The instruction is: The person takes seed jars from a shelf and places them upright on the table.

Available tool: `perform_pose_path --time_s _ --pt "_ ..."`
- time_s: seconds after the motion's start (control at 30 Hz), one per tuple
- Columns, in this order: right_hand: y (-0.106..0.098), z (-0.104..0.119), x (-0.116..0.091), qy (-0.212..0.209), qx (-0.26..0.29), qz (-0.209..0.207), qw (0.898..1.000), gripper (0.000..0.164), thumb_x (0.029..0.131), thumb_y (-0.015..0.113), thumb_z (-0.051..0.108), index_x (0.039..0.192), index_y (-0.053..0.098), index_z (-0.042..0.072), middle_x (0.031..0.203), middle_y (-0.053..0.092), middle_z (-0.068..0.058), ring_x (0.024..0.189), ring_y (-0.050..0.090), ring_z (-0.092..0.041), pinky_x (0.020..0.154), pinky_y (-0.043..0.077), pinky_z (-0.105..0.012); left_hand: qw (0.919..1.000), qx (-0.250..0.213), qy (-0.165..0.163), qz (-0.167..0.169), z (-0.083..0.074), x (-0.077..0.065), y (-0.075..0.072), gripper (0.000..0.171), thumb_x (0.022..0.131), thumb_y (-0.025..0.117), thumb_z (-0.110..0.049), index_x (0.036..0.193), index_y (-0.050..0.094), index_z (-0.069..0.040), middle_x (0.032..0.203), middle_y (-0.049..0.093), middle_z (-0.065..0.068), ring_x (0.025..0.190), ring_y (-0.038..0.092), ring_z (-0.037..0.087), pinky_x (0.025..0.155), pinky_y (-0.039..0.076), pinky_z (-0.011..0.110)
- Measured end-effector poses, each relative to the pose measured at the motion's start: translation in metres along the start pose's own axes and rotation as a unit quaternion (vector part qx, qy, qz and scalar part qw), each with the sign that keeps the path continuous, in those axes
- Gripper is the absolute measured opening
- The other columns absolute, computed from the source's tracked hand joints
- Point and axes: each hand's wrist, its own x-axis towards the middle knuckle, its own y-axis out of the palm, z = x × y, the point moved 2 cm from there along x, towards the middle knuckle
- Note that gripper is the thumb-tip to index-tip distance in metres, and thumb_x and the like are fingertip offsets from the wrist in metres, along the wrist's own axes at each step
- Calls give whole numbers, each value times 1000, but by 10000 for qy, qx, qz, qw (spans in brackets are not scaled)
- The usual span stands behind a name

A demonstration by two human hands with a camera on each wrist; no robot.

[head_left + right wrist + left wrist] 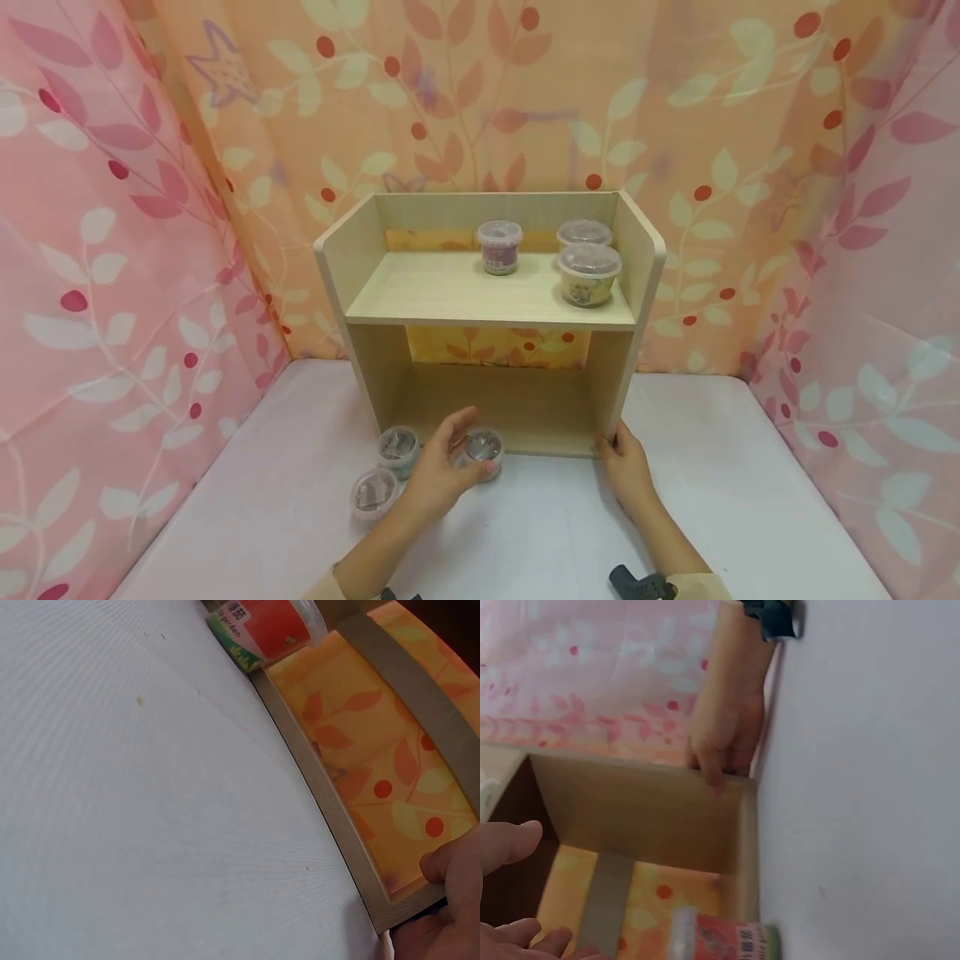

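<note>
While the right hand (pixel 628 473) grips the near right lower corner of the wooden shelf unit (pixel 450 292), we see the left hand (pixel 438 473) with thumb and fingers parted about a small lidded tub (pixel 483 447), not gripping it; whether it touches the tub we cannot tell. The tub stands upright on the white table (pixel 540 533), just before the unit's near edge, with two similar tubs (pixel 375 492) to its left. We judge the step in hand to be a reach for this tub; the next move calls for closing thumb and fingers on its sides, then lifting it level, the right hand bracing the unit.
</note>
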Motion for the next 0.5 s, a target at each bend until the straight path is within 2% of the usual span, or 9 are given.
perform_pose_path --time_s 0.2,0.37,0.5 --pt "-3 1 -4 -2 37 -6 10000 50 105 50 2 153 37 -4 153 44 -29 146 38 -41 119 33 -53 9991 -63 162 390 -22 -9 6 80 84 83 -6 152 41 -9 155 46 7 147 40 29 119 37 36" --pt "-2 2 -3 -6 89 -3 10000 50 105 50 2 153 37 -4 153 45 -28 146 38 -42 119 32 -54 9979 -52 311 565 -43 -12 5 76 85 82 -3 150 43 -9 153 48 7 145 43 28 116 41 33" --pt "1 2 -1 -18 147 22 9999 51 105 50 2 153 37 -4 154 44 -29 147 37 -43 119 31 -53 9969 7 451 652 -70 -11 -2 75 86 81 -2 150 43 -9 152 49 7 144 46 26 115 42 34"
